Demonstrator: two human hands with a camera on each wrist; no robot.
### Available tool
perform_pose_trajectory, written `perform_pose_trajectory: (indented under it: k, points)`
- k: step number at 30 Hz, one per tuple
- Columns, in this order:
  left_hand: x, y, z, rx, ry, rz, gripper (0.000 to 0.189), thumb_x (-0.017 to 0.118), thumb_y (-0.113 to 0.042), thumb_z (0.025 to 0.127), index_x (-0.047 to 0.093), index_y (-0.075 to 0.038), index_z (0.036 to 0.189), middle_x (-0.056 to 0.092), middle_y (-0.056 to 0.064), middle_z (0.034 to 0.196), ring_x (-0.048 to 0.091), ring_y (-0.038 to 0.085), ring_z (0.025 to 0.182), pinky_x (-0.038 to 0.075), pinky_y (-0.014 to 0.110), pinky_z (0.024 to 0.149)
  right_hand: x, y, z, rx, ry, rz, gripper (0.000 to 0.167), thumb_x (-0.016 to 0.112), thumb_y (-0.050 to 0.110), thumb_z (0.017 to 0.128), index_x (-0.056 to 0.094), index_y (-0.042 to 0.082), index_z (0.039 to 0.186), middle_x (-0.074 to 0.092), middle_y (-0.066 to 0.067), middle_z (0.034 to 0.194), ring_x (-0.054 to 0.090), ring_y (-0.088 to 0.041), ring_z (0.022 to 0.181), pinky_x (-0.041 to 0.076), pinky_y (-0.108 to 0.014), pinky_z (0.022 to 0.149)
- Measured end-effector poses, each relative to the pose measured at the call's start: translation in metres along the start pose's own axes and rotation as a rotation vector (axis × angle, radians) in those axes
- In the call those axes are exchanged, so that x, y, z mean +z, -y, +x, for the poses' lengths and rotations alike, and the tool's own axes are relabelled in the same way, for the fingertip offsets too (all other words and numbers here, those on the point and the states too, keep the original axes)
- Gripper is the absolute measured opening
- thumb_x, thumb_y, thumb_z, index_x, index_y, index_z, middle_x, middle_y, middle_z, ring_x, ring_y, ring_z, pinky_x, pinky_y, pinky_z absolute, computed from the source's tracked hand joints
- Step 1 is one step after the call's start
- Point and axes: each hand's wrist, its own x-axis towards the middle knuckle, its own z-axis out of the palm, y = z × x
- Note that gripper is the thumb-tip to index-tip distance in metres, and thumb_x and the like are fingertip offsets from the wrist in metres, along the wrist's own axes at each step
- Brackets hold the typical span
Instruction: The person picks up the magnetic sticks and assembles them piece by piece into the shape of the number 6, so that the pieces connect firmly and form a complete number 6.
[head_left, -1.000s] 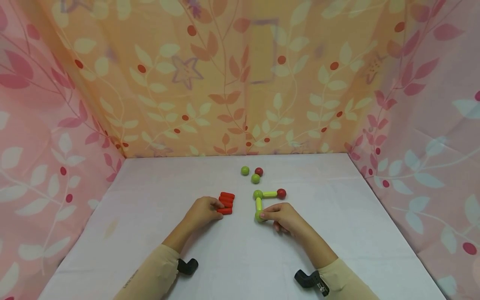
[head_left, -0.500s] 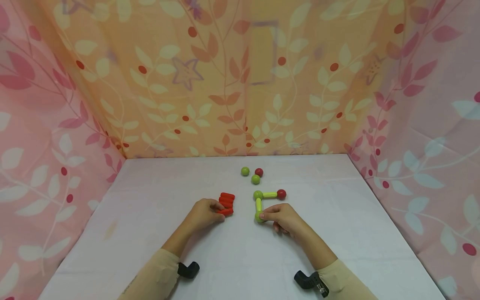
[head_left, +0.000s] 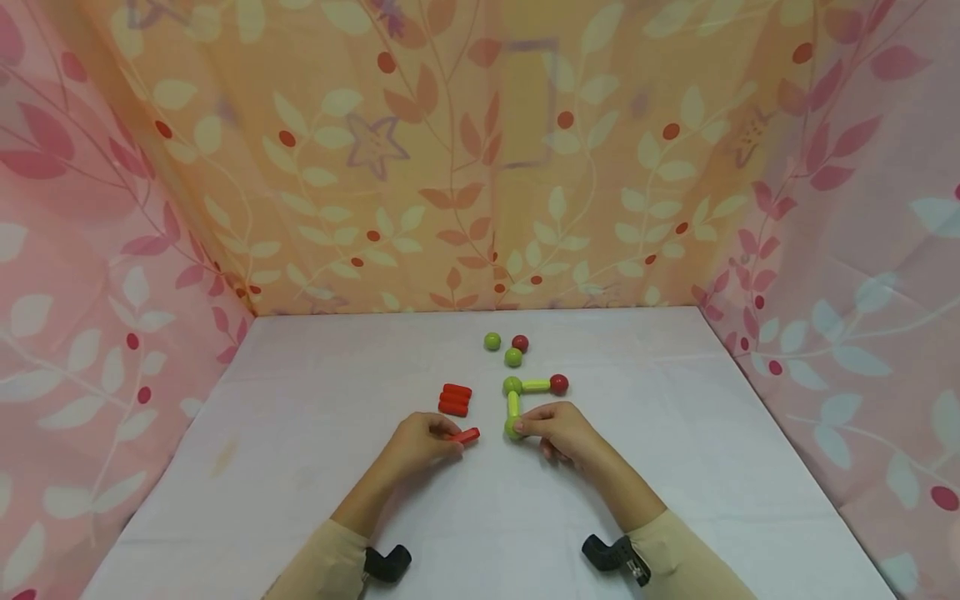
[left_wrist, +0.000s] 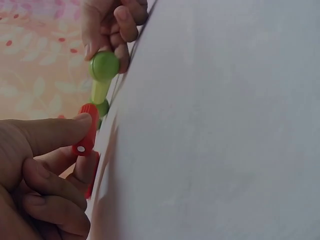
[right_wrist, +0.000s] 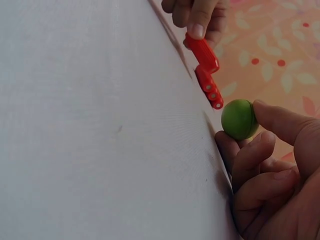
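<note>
My left hand [head_left: 422, 442] pinches one red rod [left_wrist: 88, 129] between thumb and fingers, just in front of a stack of other red rods [head_left: 454, 400]. A pale round spot shows on the rod's end. To the right, my right hand [head_left: 566, 431] holds the near green ball [right_wrist: 239, 119] of an L-shaped piece between thumb and fingers. From that ball a yellow-green rod [head_left: 513, 405] runs to a corner green ball [head_left: 512, 385]. A second yellow-green rod [head_left: 536, 386] joins the corner to a red ball [head_left: 558, 384]. The held red rod and the L-shaped piece are apart.
Behind the L-shaped piece lie two loose green balls [head_left: 492, 341] and a loose red ball [head_left: 520, 342]. All rest on a white-covered table [head_left: 300, 375]. Patterned cloth [head_left: 450, 167] closes off the back and both sides. Each wrist wears a black camera [head_left: 387, 564].
My left hand has drawn the nearest red rod away from the stack, toward the right and nearer to me. The L-shaped piece has shifted only slightly with my right hand still holding it.
</note>
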Motion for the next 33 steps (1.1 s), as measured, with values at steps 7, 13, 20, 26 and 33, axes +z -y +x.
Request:
perform_pose_trajectory:
  k: [7, 13, 20, 26, 33]
  points:
    - [0.009, -0.005, -0.011, 0.031, 0.002, -0.050, 0.022, 0.079, -0.028, 0.070, 0.068, -0.020, 0.088, 0.064, -0.002, 0.081, 0.056, 0.017, 0.079, 0.046, 0.030, 0.066, 0.003, 0.003, 0.003, -0.006, -0.007, 0.008, 0.034, 0.076, 0.041, 0.070, 0.071, 0.017, 0.093, 0.069, -0.007, 0.084, 0.040, -0.009, 0.037, 0.028, -0.022, 0.032]
    - [0.017, -0.011, -0.013, 0.066, -0.004, -0.053, 0.020, 0.078, -0.027, 0.070, 0.070, -0.018, 0.087, 0.065, -0.004, 0.078, 0.057, 0.015, 0.075, 0.046, 0.030, 0.065, 0.006, 0.005, 0.003, -0.006, -0.015, 0.016, 0.036, 0.076, 0.043, 0.069, 0.071, 0.017, 0.094, 0.069, -0.005, 0.087, 0.040, -0.009, 0.037, 0.028, -0.023, 0.033]
    - [0.026, -0.016, -0.014, 0.055, -0.027, -0.097, 0.018, 0.077, -0.029, 0.071, 0.070, -0.019, 0.085, 0.065, -0.004, 0.079, 0.057, 0.016, 0.075, 0.046, 0.030, 0.065, 0.010, 0.007, 0.003, -0.009, -0.019, 0.017, 0.035, 0.076, 0.044, 0.069, 0.072, 0.018, 0.092, 0.069, -0.006, 0.088, 0.041, -0.010, 0.038, 0.028, -0.023, 0.033]
    - [0.037, -0.020, -0.017, 0.046, -0.070, -0.133, 0.017, 0.077, -0.029, 0.072, 0.071, -0.017, 0.083, 0.066, -0.004, 0.078, 0.057, 0.015, 0.072, 0.046, 0.029, 0.062, 0.012, 0.008, 0.003, -0.006, -0.029, 0.040, 0.033, 0.076, 0.042, 0.069, 0.072, 0.017, 0.090, 0.068, -0.010, 0.082, 0.039, -0.010, 0.037, 0.028, -0.023, 0.033]
    - [0.050, -0.022, -0.014, 0.030, -0.106, -0.169, 0.021, 0.078, -0.032, 0.070, 0.070, -0.014, 0.080, 0.065, -0.002, 0.075, 0.055, 0.015, 0.071, 0.045, 0.029, 0.060, 0.013, 0.006, 0.004, -0.015, -0.052, 0.038, 0.032, 0.076, 0.042, 0.069, 0.073, 0.017, 0.089, 0.066, -0.011, 0.076, 0.038, -0.010, 0.036, 0.028, -0.023, 0.032]
